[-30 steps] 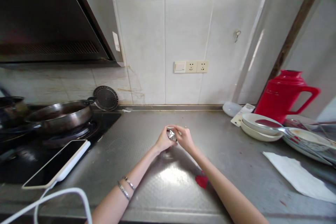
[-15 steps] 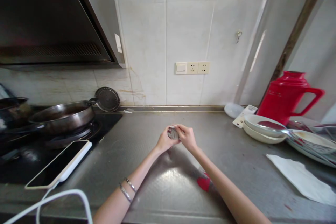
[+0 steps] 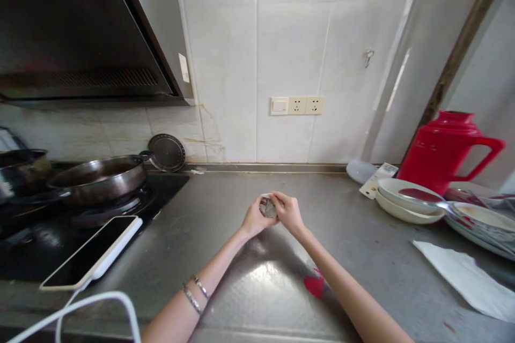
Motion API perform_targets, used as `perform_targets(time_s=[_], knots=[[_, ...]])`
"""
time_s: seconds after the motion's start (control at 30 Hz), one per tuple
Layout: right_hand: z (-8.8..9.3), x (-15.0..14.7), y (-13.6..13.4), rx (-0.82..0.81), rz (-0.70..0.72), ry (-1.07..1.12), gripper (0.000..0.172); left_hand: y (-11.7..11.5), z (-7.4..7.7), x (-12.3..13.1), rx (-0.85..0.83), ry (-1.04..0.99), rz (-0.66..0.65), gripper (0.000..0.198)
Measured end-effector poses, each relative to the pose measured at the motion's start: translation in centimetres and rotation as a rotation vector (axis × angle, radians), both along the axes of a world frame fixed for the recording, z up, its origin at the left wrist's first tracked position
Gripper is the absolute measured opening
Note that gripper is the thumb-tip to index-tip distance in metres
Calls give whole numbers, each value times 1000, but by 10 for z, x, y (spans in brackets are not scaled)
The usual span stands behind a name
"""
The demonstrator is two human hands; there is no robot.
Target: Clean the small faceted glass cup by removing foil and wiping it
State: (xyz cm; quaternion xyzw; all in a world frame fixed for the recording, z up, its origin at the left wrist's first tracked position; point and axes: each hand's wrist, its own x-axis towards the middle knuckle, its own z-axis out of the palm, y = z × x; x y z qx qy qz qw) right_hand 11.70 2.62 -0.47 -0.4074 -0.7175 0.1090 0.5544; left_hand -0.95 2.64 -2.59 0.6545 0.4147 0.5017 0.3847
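Observation:
Both my hands meet above the middle of the steel counter, around a small, round, greyish, shiny thing (image 3: pixel 268 207). It may be clear or glass, but its kind is too small to tell. My left hand (image 3: pixel 255 218) wraps its fingers round the left side and underneath. The fingers of my right hand (image 3: pixel 288 211) are closed at its upper right rim, thumb and fingertips pinched together. Under my right forearm lies a red and grey item (image 3: pixel 314 284), partly hidden by the arm.
At left are a steel pan (image 3: pixel 100 178) on the black hob (image 3: pixel 169 185) and a phone (image 3: pixel 92 252) with a white cable. To the right stand a red thermos (image 3: pixel 442 153), stacked bowls (image 3: pixel 406 209), patterned dishes (image 3: pixel 483 225) and a white paper sheet (image 3: pixel 462 276).
The view has shifted slightly, so everything sits a little further right. My hands keep their hold on the small round thing, with hardly any change of grip.

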Motion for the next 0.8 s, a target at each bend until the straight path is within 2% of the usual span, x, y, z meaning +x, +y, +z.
perform_targets(time_s=[0.2, 0.3, 0.43, 0.5, 0.7, 0.8], knots=[[-8, -2, -10, 242, 162, -125, 30, 4, 1, -1, -112, -101, 17, 57], [-6, 1, -8, 226, 155, -110, 29, 4, 1, -1, -102, -103, -8, 57], [-2, 7, -4, 68, 25, 10, 26, 2, 1, 0, -76, -82, -30, 62], [-2, 7, -5, 54, 3, 29, 25, 1, 2, 0, -54, -80, -27, 63], [-8, 7, -10, 274, 122, -96, 30, 3, 6, -1, 10, -127, -12, 55], [-9, 9, -8, 303, 149, -135, 31, 4, 6, -2, 29, -137, -25, 52]])
